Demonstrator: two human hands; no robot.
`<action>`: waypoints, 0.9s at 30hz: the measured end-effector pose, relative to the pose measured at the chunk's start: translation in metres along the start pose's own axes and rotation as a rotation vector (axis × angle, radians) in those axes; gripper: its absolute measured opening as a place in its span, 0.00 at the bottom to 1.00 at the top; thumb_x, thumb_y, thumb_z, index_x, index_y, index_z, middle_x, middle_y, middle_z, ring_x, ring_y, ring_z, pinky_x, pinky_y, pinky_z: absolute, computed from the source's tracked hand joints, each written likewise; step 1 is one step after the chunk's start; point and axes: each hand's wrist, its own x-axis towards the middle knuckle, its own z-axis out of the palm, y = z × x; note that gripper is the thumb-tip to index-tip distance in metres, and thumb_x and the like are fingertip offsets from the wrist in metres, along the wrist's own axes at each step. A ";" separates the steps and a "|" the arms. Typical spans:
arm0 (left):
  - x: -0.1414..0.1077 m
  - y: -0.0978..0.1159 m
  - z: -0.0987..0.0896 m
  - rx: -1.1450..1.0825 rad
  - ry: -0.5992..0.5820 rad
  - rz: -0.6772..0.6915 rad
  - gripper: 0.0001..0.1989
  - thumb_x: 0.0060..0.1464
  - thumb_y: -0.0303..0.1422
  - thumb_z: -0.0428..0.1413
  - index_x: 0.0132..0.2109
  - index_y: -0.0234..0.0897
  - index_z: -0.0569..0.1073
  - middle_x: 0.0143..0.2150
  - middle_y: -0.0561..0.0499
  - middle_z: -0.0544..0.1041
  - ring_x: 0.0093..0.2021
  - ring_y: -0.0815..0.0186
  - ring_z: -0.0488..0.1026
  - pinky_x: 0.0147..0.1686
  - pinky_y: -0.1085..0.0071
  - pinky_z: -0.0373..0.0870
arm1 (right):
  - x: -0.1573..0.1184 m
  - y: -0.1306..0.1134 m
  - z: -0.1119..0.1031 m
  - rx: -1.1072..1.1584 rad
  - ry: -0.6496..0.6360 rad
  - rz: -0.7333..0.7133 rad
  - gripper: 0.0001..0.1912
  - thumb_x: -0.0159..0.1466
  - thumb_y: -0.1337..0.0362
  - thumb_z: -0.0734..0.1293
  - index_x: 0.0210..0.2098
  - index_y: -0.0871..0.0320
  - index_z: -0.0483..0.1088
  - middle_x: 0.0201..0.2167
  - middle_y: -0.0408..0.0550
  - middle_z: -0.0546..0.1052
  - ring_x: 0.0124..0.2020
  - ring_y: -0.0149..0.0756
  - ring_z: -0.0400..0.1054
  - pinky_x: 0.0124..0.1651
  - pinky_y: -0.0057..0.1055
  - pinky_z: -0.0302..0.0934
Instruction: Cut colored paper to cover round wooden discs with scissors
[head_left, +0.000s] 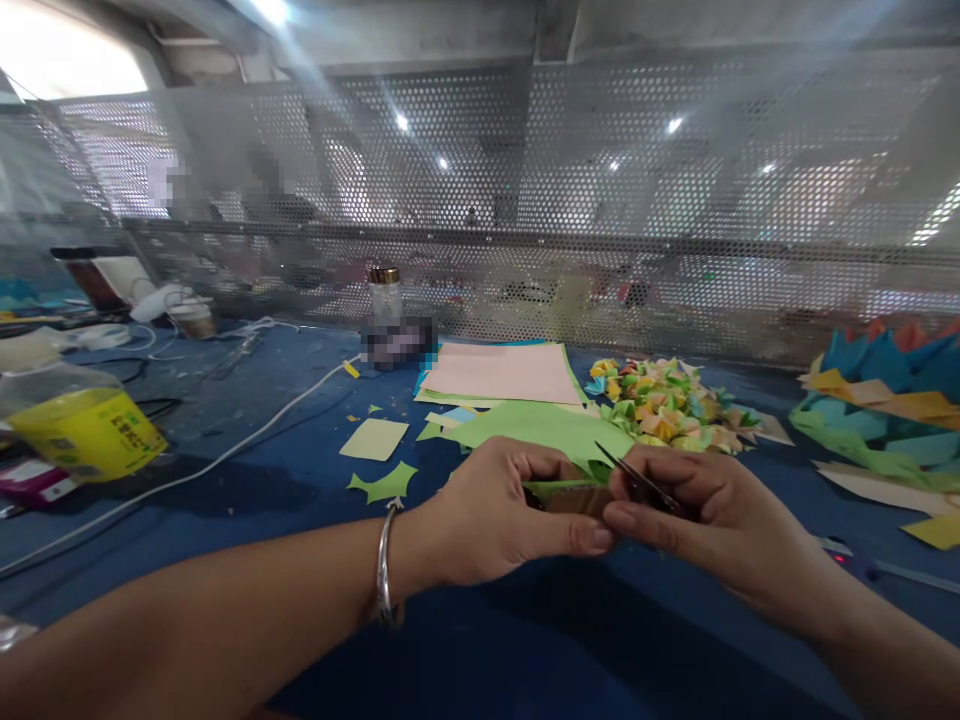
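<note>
My left hand [517,510] pinches a green paper piece [559,487] together with a brown cardboard-like piece [581,503], between thumb and fingers. Closed around dark, pointed scissors [637,478] is my right hand [712,520]; the handles are hidden in the palm. Their slim tip points up and left, close to the green paper, and the fingertips of both hands almost meet. Just beyond the hands lies a large green sheet [540,428]. Left of my left hand are a green offcut [384,484] with curved edges and a pale yellow-green square [374,439].
Behind lies a stack of coloured sheets [499,372], beside a heap of folded paper flowers [660,400]. A layered paper piece [885,400] stands at right. On the left are a yellow-labelled bottle [86,435] and a white cable [247,440]. A perforated metal screen [480,190] closes the back.
</note>
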 end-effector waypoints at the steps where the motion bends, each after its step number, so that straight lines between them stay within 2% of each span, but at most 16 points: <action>1: -0.001 -0.001 0.002 0.008 0.022 0.009 0.18 0.43 0.33 0.70 0.23 0.33 0.67 0.21 0.61 0.57 0.23 0.76 0.51 0.23 0.74 0.46 | 0.000 0.001 0.000 0.009 0.007 0.000 0.24 0.58 0.42 0.72 0.23 0.56 0.67 0.20 0.40 0.63 0.22 0.28 0.55 0.23 0.25 0.53; 5: -0.004 -0.005 0.009 0.045 0.174 0.067 0.13 0.44 0.33 0.70 0.28 0.33 0.72 0.22 0.60 0.62 0.24 0.76 0.55 0.23 0.76 0.49 | -0.001 0.005 -0.001 0.026 0.041 -0.017 0.20 0.59 0.47 0.73 0.24 0.56 0.69 0.20 0.40 0.65 0.22 0.28 0.56 0.23 0.25 0.53; 8: -0.006 -0.007 0.015 -0.044 0.239 0.095 0.13 0.45 0.35 0.70 0.32 0.34 0.75 0.25 0.57 0.68 0.26 0.74 0.61 0.24 0.78 0.56 | -0.001 0.005 -0.002 0.011 0.063 -0.019 0.20 0.58 0.46 0.74 0.25 0.56 0.71 0.20 0.40 0.66 0.22 0.29 0.57 0.23 0.26 0.53; 12: -0.008 -0.007 0.024 -0.230 0.245 0.094 0.11 0.51 0.37 0.66 0.38 0.33 0.79 0.32 0.51 0.76 0.32 0.71 0.70 0.29 0.77 0.66 | -0.001 0.004 -0.001 0.050 0.091 -0.045 0.17 0.58 0.49 0.75 0.27 0.55 0.72 0.20 0.40 0.67 0.22 0.29 0.58 0.24 0.26 0.55; 16: -0.010 -0.005 0.026 -0.245 0.277 0.108 0.12 0.52 0.36 0.66 0.41 0.33 0.80 0.37 0.47 0.79 0.35 0.68 0.74 0.30 0.76 0.72 | -0.002 0.003 -0.001 0.064 0.074 -0.100 0.21 0.59 0.46 0.74 0.25 0.56 0.70 0.20 0.39 0.64 0.21 0.27 0.55 0.22 0.24 0.53; 19: -0.009 -0.003 0.023 -0.234 0.286 0.165 0.10 0.53 0.35 0.65 0.40 0.33 0.79 0.36 0.48 0.79 0.36 0.68 0.75 0.30 0.76 0.74 | -0.002 0.005 -0.002 0.106 0.038 -0.093 0.26 0.63 0.40 0.67 0.26 0.57 0.68 0.18 0.36 0.56 0.18 0.25 0.45 0.17 0.24 0.42; 21: -0.008 -0.002 0.020 -0.218 0.282 0.195 0.08 0.55 0.35 0.64 0.38 0.33 0.78 0.36 0.48 0.80 0.37 0.68 0.75 0.32 0.76 0.74 | -0.003 0.008 -0.003 0.135 0.032 -0.056 0.27 0.65 0.38 0.63 0.28 0.57 0.69 0.17 0.35 0.53 0.17 0.25 0.42 0.16 0.25 0.38; 27: -0.003 -0.006 0.016 -0.222 0.233 0.206 0.09 0.56 0.35 0.63 0.40 0.33 0.77 0.36 0.48 0.80 0.38 0.68 0.76 0.33 0.77 0.74 | -0.001 0.011 -0.002 0.039 0.017 -0.005 0.29 0.66 0.38 0.62 0.25 0.56 0.63 0.19 0.36 0.52 0.19 0.26 0.41 0.17 0.26 0.37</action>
